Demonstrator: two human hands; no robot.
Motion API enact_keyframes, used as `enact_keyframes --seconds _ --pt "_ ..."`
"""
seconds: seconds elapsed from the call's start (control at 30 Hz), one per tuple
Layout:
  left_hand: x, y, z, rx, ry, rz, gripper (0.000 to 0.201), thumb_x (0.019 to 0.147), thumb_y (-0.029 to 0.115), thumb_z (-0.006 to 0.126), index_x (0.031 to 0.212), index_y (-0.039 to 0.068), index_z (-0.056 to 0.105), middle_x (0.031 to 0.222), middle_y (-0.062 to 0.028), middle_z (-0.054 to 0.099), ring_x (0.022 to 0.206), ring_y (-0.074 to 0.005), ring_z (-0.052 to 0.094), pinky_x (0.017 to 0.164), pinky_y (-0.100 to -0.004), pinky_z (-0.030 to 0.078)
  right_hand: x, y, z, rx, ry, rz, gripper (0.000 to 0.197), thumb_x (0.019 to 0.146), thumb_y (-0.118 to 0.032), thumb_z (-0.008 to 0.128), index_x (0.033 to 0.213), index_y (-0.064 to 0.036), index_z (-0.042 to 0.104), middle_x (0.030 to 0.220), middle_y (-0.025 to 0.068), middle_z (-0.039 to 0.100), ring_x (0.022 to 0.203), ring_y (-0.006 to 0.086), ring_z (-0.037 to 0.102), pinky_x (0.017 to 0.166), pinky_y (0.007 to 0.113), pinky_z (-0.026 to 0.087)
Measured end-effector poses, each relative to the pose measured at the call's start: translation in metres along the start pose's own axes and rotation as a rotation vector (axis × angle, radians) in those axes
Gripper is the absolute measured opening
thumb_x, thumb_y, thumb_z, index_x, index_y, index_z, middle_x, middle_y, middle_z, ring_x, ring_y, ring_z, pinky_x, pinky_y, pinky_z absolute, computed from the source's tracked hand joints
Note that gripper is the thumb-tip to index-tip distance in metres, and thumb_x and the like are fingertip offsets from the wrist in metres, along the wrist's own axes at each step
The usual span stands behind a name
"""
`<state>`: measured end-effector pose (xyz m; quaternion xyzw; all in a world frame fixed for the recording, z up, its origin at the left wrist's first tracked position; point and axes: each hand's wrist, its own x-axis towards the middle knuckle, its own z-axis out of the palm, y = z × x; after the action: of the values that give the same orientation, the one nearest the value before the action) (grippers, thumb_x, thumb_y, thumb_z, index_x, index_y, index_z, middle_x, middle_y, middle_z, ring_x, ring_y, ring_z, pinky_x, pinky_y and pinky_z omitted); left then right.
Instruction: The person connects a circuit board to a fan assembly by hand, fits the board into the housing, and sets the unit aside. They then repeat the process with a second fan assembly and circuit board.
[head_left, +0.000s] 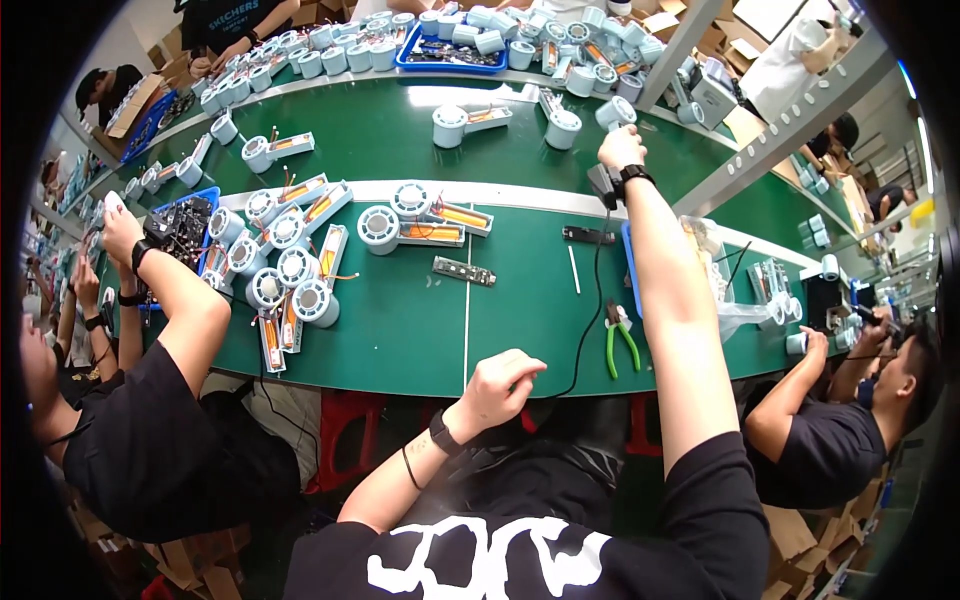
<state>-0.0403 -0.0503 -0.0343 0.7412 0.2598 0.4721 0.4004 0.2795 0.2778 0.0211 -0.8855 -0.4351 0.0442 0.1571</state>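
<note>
- At the far left, a co-worker's raised hand (118, 228) is seen above a blue tray (183, 228) filled with dark small parts.
- Beside the tray, a cluster of white round units (285, 268) with orange-and-white handles is laid on the green table (400, 330).
- A single white unit (412, 228) is placed just right of the cluster, and a small dark circuit strip (463, 270) is laid below it, apart from it.
- The left hand (497, 385) is held at the near edge of the table, with the fingers curled together; nothing is seen inside it, and a black cable (586, 330) passes just beside it.
- Green-handled pliers (620, 340) are laid to the right of the cable.
- The right hand (621, 150) is stretched far forward over the table and is closed around a white round unit (614, 112), which is lifted near the far conveyor strip.
- A dark box (603, 183) hangs under the right wrist, and the cable is joined to it.
- At the far right, another person's hand (816, 342) is rested on the table edge.
</note>
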Motion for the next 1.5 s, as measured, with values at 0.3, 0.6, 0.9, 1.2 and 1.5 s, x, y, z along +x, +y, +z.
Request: enact_keyframes --seconds 0.3,0.6,0.9,1.2,1.5 --pt "0.002 -0.001 -0.005 -0.010 0.111 -0.169 0.017 0.085 -0.006 0.058 0.096 -0.002 0.071 0.079 -0.0125 0.068 0.067 -0.0230 0.066 0.062 -0.0320 0.052 -0.022 -0.026 -0.002 -0.067 0.173 -0.149 0.061 0.085 -0.013 0.065 0.142 -0.0031 0.044 0.144 0.0200 0.049 0.135 0.0388 0.046 0.107 0.053 0.045" --pt "0.002 -0.003 -0.007 -0.049 0.059 -0.180 0.016 0.086 -0.006 0.059 0.096 -0.002 0.071 0.082 -0.0121 0.069 0.068 -0.0221 0.066 0.062 -0.0319 0.052 -0.049 -0.131 -0.008 -0.438 -0.283 -0.848 0.037 0.077 -0.015 0.071 0.113 -0.0061 0.071 0.123 0.0158 0.071 0.113 0.0306 0.067 0.097 0.045 0.052" --pt "0.008 0.012 -0.022 -0.110 0.070 -0.147 0.017 0.085 -0.007 0.060 0.097 -0.001 0.070 0.080 -0.0125 0.067 0.067 -0.0247 0.065 0.063 -0.0327 0.053 -0.242 -0.011 -0.074 0.108 -0.028 -0.624 0.041 0.081 -0.039 0.078 0.077 0.0013 0.069 0.066 0.0202 0.066 0.065 0.0356 0.069 0.062 0.043 0.054" --pt "0.074 -0.032 -0.093 1.073 -0.169 0.212 0.033 0.083 0.001 0.068 0.116 0.003 0.067 0.105 -0.0094 0.067 0.106 -0.0301 0.060 0.091 -0.0371 0.050 -0.399 0.069 -0.026 0.348 -0.006 -0.353 0.032 0.085 -0.027 0.081 0.088 -0.0007 0.063 0.076 0.0150 0.066 0.067 0.0327 0.065 0.063 0.041 0.051" --pt "0.058 -0.024 -0.101 0.835 -0.395 -0.062 0.024 0.091 0.005 0.068 0.115 0.000 0.066 0.109 -0.0078 0.070 0.100 -0.0236 0.067 0.088 -0.0341 0.054 -0.396 0.096 -0.026 0.769 -0.006 -0.407 0.033 0.082 -0.014 0.084 0.107 0.0004 0.068 0.086 0.0085 0.068 0.069 0.0151 0.061 0.064 0.031 0.050"
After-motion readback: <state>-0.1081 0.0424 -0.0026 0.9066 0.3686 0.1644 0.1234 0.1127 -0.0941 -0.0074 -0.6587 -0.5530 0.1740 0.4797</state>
